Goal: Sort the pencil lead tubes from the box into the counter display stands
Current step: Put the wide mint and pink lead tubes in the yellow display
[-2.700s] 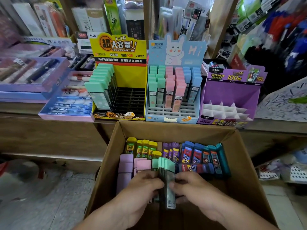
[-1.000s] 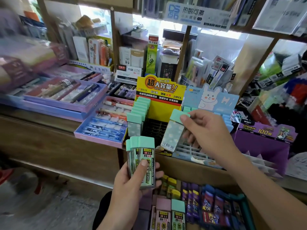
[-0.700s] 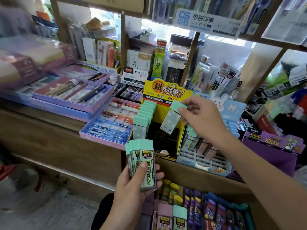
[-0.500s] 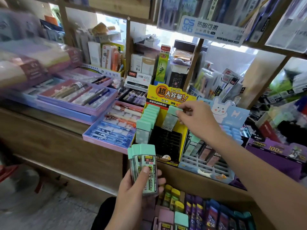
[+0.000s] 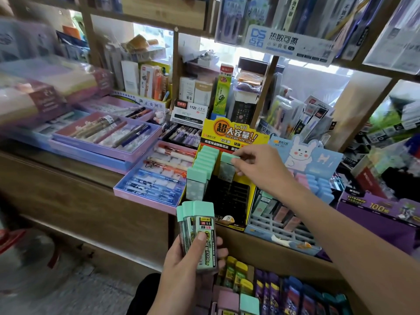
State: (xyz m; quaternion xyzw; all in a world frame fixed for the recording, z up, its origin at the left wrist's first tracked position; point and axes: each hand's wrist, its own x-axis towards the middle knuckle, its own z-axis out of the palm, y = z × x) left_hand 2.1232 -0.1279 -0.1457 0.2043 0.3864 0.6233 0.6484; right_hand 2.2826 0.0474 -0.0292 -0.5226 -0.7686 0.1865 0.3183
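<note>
A mint-capped lead tube is pinched at its cap by the thumb and fingertips of the right hand, centre of the frame, and held over the yellow display stand. The tube hangs down and to the left of the fingers, its long axis close to upright with a slight lean. Its lower end is at the back of the black slotted tray, just beside the filled column of mint tubes on the tray's left; whether it has entered a slot cannot be told. A straight push down along that axis is judged to be what the next move calls for, and the right hand is by far the nearer. Lower centre, a bundle of mint-capped tubes is gripped upright in the left hand, thumb laid across the front label, where "2B 0.5" and "200" can be read. On the stand's header "超大容量!!", "1=10" and "2B/0.5MM MPR-2086" are printed. Below, in the cardboard box, yellow-, purple- and blue-capped tubes are yet to be sorted. To the right, a blue rabbit stand is partly filled and a purple stand is marked "100". Overhead, "DS 热敏可擦" is shown on a hanging sign.
</note>
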